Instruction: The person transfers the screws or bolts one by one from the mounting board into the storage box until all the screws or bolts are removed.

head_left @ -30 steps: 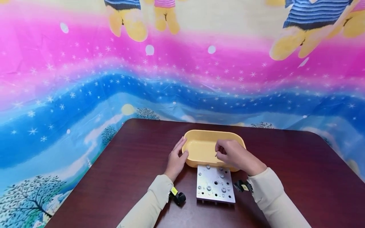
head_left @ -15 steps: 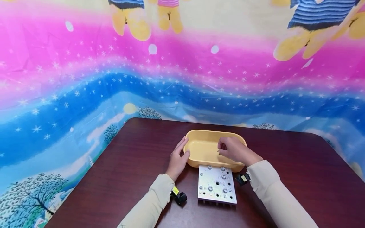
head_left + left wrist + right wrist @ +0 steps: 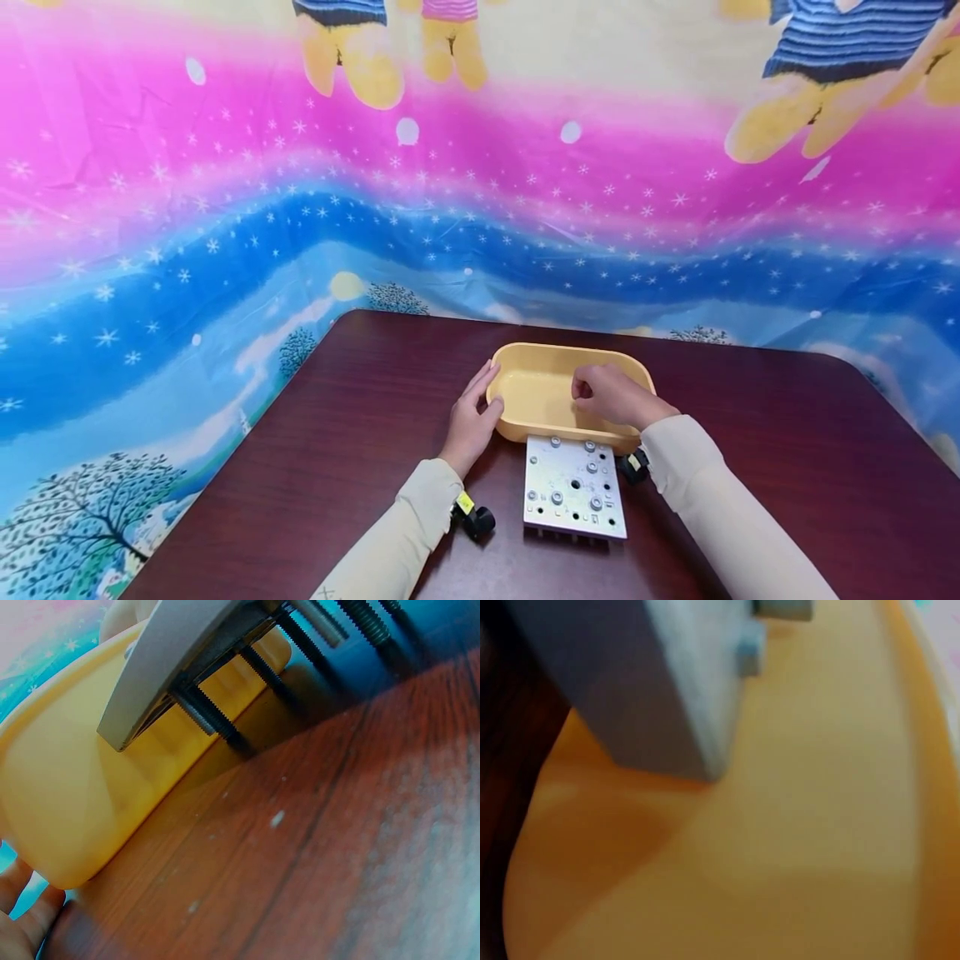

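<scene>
A yellow oblong plastic basin (image 3: 534, 396) sits on the table. My left hand (image 3: 468, 425) rests against its left end, fingers extended and thumb at the front corner; its fingertips (image 3: 34, 915) touch the basin wall in the left wrist view. My right hand (image 3: 613, 397) reaches over the basin's right part, fingers bent down inside it. Whether it pinches anything small is hidden. Just in front of the basin stands a silver metal plate (image 3: 555, 473) with holes and several socket-head screws. Threaded screw shanks (image 3: 214, 712) stick out below it in the left wrist view.
The dark red-brown wooden table (image 3: 375, 417) spreads around the basin and plate. Behind it hangs a colourful printed cloth (image 3: 480, 183). A small black camera (image 3: 477, 522) is worn on my left wrist, another (image 3: 634, 467) on my right.
My right hand and forearm have shifted slightly, the wrist coming lower and nearer the basin while the fingers stay inside. My left hand keeps its place on the basin. The head view has panned a little.
</scene>
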Demonstrator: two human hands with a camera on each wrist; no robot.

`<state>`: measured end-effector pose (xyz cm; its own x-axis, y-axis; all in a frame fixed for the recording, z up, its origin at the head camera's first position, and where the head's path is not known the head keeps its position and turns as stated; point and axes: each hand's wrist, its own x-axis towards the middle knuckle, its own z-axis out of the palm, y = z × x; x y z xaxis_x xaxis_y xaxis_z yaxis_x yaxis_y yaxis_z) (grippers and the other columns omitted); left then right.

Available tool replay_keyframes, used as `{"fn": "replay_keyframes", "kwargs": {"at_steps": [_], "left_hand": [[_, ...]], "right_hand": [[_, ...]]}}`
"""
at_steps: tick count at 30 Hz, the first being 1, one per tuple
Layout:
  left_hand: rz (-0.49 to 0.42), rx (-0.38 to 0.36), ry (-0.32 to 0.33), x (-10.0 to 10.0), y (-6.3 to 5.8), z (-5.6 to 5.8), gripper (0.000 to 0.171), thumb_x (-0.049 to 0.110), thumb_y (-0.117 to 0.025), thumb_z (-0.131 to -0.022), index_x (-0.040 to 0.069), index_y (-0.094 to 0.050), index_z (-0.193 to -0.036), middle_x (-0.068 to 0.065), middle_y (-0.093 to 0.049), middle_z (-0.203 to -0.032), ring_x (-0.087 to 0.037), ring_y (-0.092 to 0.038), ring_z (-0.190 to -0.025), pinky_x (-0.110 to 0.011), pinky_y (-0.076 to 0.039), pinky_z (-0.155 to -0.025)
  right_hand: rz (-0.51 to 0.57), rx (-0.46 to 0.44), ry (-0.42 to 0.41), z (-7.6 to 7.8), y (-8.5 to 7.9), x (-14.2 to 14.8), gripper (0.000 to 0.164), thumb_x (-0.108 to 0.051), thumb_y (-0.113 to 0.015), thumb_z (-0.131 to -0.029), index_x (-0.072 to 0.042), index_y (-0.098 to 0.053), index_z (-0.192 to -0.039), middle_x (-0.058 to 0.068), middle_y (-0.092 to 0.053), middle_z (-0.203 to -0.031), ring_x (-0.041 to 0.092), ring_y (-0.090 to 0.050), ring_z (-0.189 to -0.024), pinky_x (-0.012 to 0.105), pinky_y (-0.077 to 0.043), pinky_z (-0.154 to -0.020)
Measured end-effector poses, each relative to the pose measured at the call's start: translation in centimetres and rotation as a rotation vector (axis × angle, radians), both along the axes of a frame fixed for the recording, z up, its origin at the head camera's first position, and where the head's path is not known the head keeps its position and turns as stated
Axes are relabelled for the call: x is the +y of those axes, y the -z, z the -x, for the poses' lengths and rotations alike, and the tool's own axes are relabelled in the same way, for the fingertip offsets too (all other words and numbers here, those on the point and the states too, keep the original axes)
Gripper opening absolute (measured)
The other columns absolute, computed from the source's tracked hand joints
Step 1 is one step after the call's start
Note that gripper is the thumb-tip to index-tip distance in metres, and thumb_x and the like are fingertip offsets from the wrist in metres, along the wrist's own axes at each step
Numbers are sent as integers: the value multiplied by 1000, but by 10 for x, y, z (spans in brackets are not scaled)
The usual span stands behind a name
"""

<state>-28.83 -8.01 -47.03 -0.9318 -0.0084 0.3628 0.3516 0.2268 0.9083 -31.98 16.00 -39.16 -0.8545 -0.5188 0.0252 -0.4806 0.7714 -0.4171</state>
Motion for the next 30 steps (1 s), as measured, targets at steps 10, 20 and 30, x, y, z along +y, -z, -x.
{"fn": "replay_keyframes", "kwargs": {"at_steps": [10, 20, 30], "left_hand": [[-1, -6, -2, 1, 1, 1, 51, 7, -56, -92, 16, -51, -142, 8, -40, -151, -7, -33, -138, -30, -36, -107], [-8, -7, -5, 1, 0, 1, 51, 7, -56, -91, 17, -51, -141, 9, -40, -150, -7, -33, -138, -30, -37, -106], [3, 29, -10, 1, 1, 0, 51, 8, -56, -90, 15, -52, -141, 3, -41, -150, -12, -35, -138, -34, -37, -106]], "right_hand": [[-49, -56, 34, 6, 5, -3, 7, -6, -67, -85, -10, -64, -80, -2, -56, -72, 15, -51, -65, 30, -44, -62], [-39, -52, 43, 8, 13, -2, 11, -3, -68, -83, -12, -64, -77, -1, -56, -71, 15, -50, -65, 29, -43, -61], [-41, -48, 37, 11, 15, -1, 10, -2, -67, -82, -11, -65, -77, -2, -56, -72, 16, -50, -66, 29, -43, -61]]}}
